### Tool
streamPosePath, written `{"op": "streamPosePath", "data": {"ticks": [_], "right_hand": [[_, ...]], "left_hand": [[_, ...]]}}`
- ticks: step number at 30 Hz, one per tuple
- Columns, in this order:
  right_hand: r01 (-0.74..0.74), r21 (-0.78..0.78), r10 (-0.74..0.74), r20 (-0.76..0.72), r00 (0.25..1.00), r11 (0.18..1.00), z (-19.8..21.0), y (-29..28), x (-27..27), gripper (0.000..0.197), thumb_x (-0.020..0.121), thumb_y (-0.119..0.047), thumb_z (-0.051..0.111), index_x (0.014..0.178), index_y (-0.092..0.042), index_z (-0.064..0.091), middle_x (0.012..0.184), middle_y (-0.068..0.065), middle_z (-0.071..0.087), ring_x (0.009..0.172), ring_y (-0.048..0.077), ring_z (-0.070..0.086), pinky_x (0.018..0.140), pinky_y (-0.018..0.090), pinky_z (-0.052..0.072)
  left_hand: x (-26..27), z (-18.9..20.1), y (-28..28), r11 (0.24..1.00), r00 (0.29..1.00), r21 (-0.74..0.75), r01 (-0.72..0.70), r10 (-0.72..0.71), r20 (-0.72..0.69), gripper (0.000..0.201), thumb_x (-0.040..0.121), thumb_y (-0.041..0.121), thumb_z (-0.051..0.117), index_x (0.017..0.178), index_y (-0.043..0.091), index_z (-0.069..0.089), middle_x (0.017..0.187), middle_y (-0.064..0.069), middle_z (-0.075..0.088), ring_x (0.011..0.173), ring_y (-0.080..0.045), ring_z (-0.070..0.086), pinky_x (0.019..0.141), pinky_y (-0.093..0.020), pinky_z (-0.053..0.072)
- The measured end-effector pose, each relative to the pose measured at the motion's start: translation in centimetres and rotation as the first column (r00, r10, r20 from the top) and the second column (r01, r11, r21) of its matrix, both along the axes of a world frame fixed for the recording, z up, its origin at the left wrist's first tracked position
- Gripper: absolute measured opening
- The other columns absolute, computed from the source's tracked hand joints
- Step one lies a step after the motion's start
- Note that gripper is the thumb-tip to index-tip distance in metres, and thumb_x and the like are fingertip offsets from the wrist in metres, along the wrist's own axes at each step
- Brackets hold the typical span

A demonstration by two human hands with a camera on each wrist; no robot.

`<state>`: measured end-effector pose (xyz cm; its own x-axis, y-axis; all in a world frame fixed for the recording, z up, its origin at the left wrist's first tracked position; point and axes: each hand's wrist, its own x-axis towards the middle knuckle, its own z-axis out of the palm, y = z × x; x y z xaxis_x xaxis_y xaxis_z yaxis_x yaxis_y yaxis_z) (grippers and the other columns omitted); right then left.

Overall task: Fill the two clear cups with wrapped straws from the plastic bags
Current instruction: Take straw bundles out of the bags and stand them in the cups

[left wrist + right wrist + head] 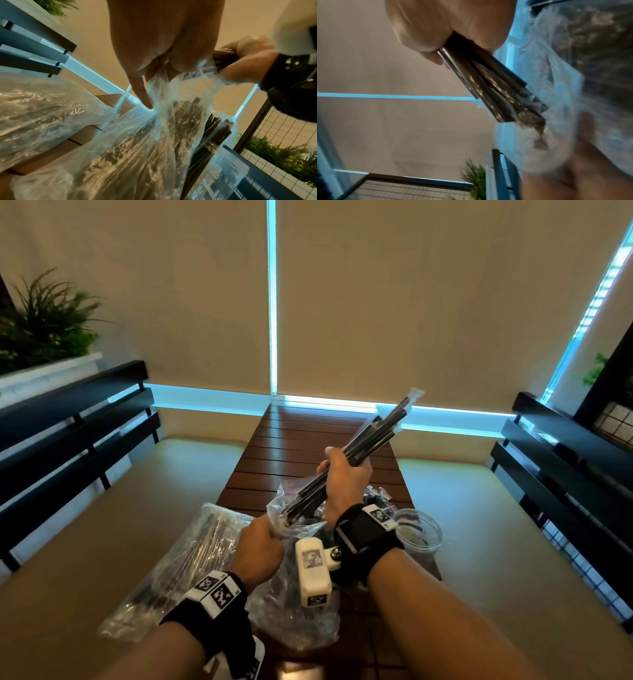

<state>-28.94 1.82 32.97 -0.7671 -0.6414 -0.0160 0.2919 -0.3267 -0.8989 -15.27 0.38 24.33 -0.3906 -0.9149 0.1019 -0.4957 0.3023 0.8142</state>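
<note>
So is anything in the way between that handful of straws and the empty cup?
Mostly the right hand's own wrist: the clear cup sits just behind it. The straws' lower ends are still inside the bag.

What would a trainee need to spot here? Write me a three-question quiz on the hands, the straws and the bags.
1. True or false: the right hand grips a bundle of black wrapped straws.
2. What does the left hand hold? A) the clear cup B) the mouth of the open plastic bag C) nothing
3. Fill in: the empty clear cup stands on the slatted wooden table, to the ____ of the right wrist.

Key: 1 true; 2 B, the open plastic bag; 3 right.
</note>
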Motion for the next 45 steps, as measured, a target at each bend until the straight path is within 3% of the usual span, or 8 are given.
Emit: {"op": "streamPosePath", "data": {"ticks": [8,13,17,24,28,37,41,45], "right_hand": [[0.313,-0.142,-0.335,-0.171,0.927,0.939,5.2,2.4,-8.4,0.017,0.082,0.000,0.064,0.088,-0.012,0.053,0.053,-0.004,0.055,0.046,0.013,0.052,0.050,0.026,0.045],[0.253,0.137,-0.169,-0.443,0.881,0.958,0.4,2.4,-9.5,0.017,0.077,-0.026,0.068,0.090,-0.025,0.058,0.079,0.003,0.066,0.069,0.022,0.066,0.067,0.041,0.059],[0.232,0.203,-0.073,-0.583,0.809,0.951,-1.7,2.3,-8.8,0.019,0.087,-0.021,0.069,0.102,-0.019,0.057,0.079,-0.003,0.062,0.068,0.014,0.062,0.056,0.021,0.046],[0.275,0.294,0.071,-0.790,0.608,0.915,-4.5,1.9,-9.2,0.028,0.089,-0.039,0.069,0.100,-0.019,0.053,0.079,-0.011,0.057,0.085,0.024,0.060,0.072,0.030,0.041],[0.485,0.358,0.115,-0.881,0.459,0.798,-5.5,1.6,-10.0,0.029,0.087,-0.057,0.060,0.090,-0.030,0.048,0.087,-0.012,0.055,0.112,0.024,0.058,0.113,0.053,0.024],[0.528,0.408,0.031,-0.812,0.583,0.745,-5.0,2.1,-12.0,0.026,0.082,-0.059,0.057,0.085,-0.033,0.058,0.094,-0.009,0.070,0.110,0.024,0.060,0.113,0.067,0.015],[0.414,0.467,0.053,-0.710,0.702,0.781,-5.6,3.2,-12.2,0.032,0.086,-0.054,0.063,0.111,-0.035,0.062,0.103,-0.003,0.069,0.105,0.029,0.064,0.099,0.046,0.043],[0.359,0.437,0.088,-0.726,0.682,0.825,-7.3,3.4,-12.1,0.029,0.086,-0.049,0.067,0.108,-0.030,0.063,0.087,-0.008,0.063,0.086,0.020,0.062,0.080,0.031,0.044]], "left_hand": [[2.1,0.8,-1.0,0.978,0.955,0.097,-0.186,0.203,-0.218,0.021,0.098,0.007,0.057,0.082,0.008,0.070,0.077,-0.011,0.072,0.080,-0.033,0.068,0.071,-0.047,0.057],[2.0,1.1,-0.1,0.984,0.957,0.099,-0.148,0.168,-0.238,0.024,0.093,-0.007,0.055,0.087,0.009,0.072,0.081,-0.007,0.074,0.083,-0.026,0.069,0.080,-0.048,0.058],[1.9,1.6,0.6,0.981,0.951,0.160,-0.105,0.146,-0.271,0.037,0.091,-0.014,0.049,0.086,0.016,0.070,0.084,0.000,0.074,0.086,-0.019,0.069,0.072,-0.032,0.056],[1.8,1.3,0.3,0.981,0.951,0.163,-0.102,0.145,-0.274,0.039,0.091,-0.015,0.051,0.090,0.019,0.069,0.088,0.002,0.073,0.090,-0.015,0.069,0.077,-0.028,0.055],[1.4,0.8,0.1,0.980,0.951,0.174,-0.093,0.139,-0.277,0.027,0.093,-0.006,0.058,0.098,0.016,0.072,0.093,0.001,0.075,0.093,-0.016,0.070,0.088,-0.039,0.058],[0.9,-0.5,-0.8,0.977,0.955,0.188,-0.100,0.147,-0.256,0.025,0.095,0.000,0.059,0.107,0.019,0.071,0.101,0.002,0.075,0.098,-0.016,0.069,0.092,-0.042,0.058],[0.4,-0.7,-0.7,0.979,0.954,0.164,-0.120,0.159,-0.253,0.027,0.095,-0.003,0.057,0.107,0.018,0.069,0.101,0.002,0.073,0.098,-0.016,0.068,0.090,-0.040,0.058],[0.1,-0.8,-0.7,0.981,0.956,0.152,-0.123,0.158,-0.247,0.026,0.094,0.001,0.060,0.105,0.023,0.068,0.102,0.002,0.073,0.097,-0.016,0.068,0.089,-0.042,0.058]]}}
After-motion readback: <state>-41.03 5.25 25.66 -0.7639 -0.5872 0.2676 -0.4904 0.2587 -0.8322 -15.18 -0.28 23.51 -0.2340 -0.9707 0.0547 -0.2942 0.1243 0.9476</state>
